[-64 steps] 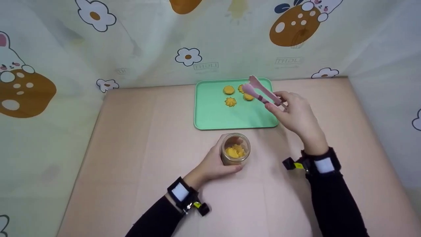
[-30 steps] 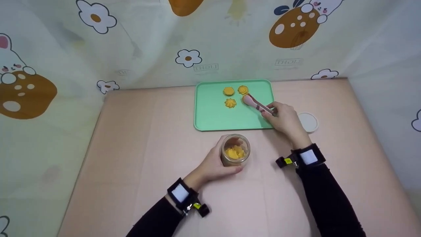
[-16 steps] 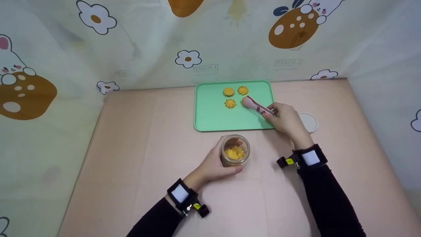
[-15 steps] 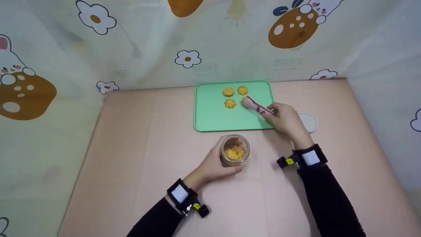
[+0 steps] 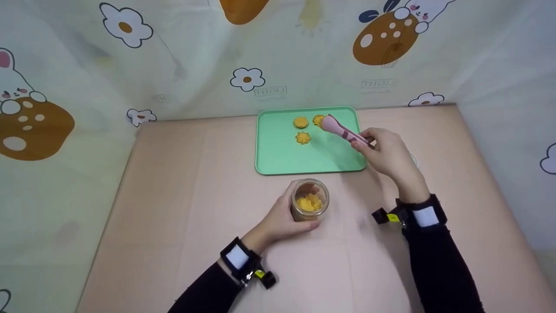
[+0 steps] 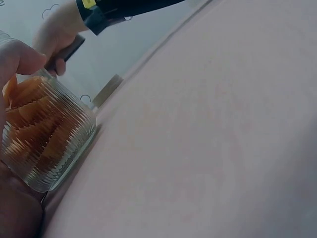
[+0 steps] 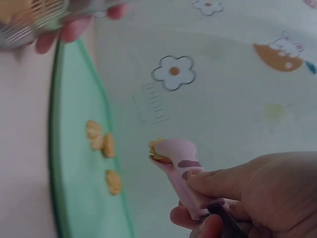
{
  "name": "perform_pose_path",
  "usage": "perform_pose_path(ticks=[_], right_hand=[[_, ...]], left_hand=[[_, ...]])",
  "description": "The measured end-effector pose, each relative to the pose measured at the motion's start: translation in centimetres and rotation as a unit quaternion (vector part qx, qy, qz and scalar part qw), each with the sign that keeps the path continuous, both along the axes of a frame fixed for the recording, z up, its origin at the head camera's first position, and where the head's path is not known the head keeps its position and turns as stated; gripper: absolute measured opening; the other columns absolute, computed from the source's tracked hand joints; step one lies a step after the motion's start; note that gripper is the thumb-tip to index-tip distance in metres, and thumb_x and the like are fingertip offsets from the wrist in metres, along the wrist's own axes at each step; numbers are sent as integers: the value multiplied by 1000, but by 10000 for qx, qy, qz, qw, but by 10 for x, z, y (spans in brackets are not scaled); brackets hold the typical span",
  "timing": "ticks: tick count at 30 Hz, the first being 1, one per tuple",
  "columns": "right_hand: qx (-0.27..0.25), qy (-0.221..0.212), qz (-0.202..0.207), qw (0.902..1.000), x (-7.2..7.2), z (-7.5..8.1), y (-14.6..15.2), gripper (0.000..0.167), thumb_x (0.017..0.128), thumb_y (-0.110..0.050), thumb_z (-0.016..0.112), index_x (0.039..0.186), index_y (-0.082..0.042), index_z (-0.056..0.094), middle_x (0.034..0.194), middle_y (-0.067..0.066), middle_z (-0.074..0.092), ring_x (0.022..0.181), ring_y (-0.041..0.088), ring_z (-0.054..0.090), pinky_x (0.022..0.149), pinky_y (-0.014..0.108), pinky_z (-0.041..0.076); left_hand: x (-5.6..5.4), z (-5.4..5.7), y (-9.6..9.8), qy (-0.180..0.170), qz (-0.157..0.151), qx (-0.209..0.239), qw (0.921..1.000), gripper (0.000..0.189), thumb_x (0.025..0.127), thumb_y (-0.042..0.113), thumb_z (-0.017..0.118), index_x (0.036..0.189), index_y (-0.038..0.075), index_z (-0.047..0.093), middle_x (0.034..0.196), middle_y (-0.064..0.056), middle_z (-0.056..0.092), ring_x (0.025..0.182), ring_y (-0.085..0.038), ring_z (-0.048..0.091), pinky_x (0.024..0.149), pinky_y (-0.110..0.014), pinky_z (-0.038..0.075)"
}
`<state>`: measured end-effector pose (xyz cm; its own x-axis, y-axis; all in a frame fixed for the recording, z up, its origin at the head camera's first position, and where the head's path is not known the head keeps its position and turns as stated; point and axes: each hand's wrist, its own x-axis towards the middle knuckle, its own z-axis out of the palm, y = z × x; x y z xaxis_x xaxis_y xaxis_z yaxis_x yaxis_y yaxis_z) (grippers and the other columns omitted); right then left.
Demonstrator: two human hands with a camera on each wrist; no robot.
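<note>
My left hand point(image 5: 278, 221) holds a ribbed glass jar point(image 6: 77, 131), its mouth up, at the middle of the table. Several yellow cookies point(image 5: 309, 202) lie inside it. My right hand point(image 5: 393, 161) grips pink tongs point(image 5: 343, 131) over the right half of a green tray point(image 5: 278, 154). In the right wrist view the tong tips are closed on a cookie point(image 7: 156, 151), raised off the tray. Three cookies rest on the tray: a round one point(image 5: 300, 122), a star-shaped one point(image 5: 302, 138) and a swirled one point(image 5: 318, 120), partly hidden behind the tong tips.
A white round lid point(image 5: 415, 161) lies right of the tray, mostly hidden behind my right hand. The pinkish table point(image 5: 173, 182) ends at the back against a patterned curtain point(image 5: 195, 56), with more curtain along both sides.
The tongs went from spread above the tray to closed on the front-right cookie, then lifted it up and right. My right hand now covers most of the lid. My left hand stays put.
</note>
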<state>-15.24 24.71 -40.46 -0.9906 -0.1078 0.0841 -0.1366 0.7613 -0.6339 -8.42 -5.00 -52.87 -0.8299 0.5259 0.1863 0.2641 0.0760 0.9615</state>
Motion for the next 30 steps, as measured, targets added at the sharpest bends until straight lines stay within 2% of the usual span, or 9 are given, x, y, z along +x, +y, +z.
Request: perform_pose_path(ticks=[3, 7, 11, 15, 20, 25, 30], right_hand=[[-81, 504, 136, 9986, 16, 20, -3, 32, 107, -27, 72, 122, 1, 75, 105, 15, 72, 73, 20, 58, 59, 25, 44], [-222, 1188, 344, 9921, 42, 47, -7, 28, 104, -24, 77, 123, -4, 78, 102, 9, 72, 76, 18, 57, 62, 21, 44], [-337, 1601, 603, 9847, 67, 67, -9, 24, 100, -19, 82, 122, -9, 80, 100, 1, 72, 77, 14, 56, 64, 18, 43], [-333, 1737, 1025, 9789, 88, 81, -8, 22, 98, -14, 84, 120, -12, 80, 97, -6, 70, 77, 11, 57, 65, 17, 45], [-130, 1774, 1537, 9720, 106, 92, -6, 24, 95, -10, 86, 118, -14, 79, 98, -13, 68, 76, 7, 58, 64, 16, 46], [88, 1791, 1931, 9647, 123, 98, -4, 29, 93, -9, 87, 119, -18, 78, 101, -15, 66, 80, 4, 57, 67, 15, 46], [393, 1794, 2163, 9589, 134, 99, -4, 30, 91, -14, 90, 117, -23, 77, 94, -17, 60, 78, 3, 55, 65, 14, 43]], left_hand=[[0, 0, 0, 17, 7, 6, 10000, 93, 79, 28, 95, 158, 27, 45, 147, 5, 61, 138, -18, 57, 125, -46, 40], [0, 0, 0, 13, 3, -25, 10000, 93, 79, 27, 94, 158, 26, 45, 148, 4, 61, 138, -17, 57, 124, -46, 40], [0, 1, -1, -11, 5, -48, 10000, 95, 79, 25, 95, 159, 25, 44, 149, 4, 60, 139, -17, 56, 124, -46, 40], [-1, 1, -1, -14, -19, -6, 10000, 94, 80, 25, 95, 160, 22, 44, 150, 2, 60, 140, -20, 56, 125, -47, 39], [-2, 1, 0, 14, -66, 14, 10000, 94, 81, 26, 94, 160, 23, 44, 151, 3, 59, 141, -19, 55, 126, -46, 39], [-2, 1, -1, 39, -114, 12, 9999, 95, 81, 25, 94, 161, 24, 42, 151, 3, 59, 142, -17, 55, 126, -45, 38], [-2, -2, -2, 47, -141, 55, 9999, 96, 82, 21, 94, 162, 26, 41, 151, 4, 60, 140, -19, 57, 126, -47, 39]])
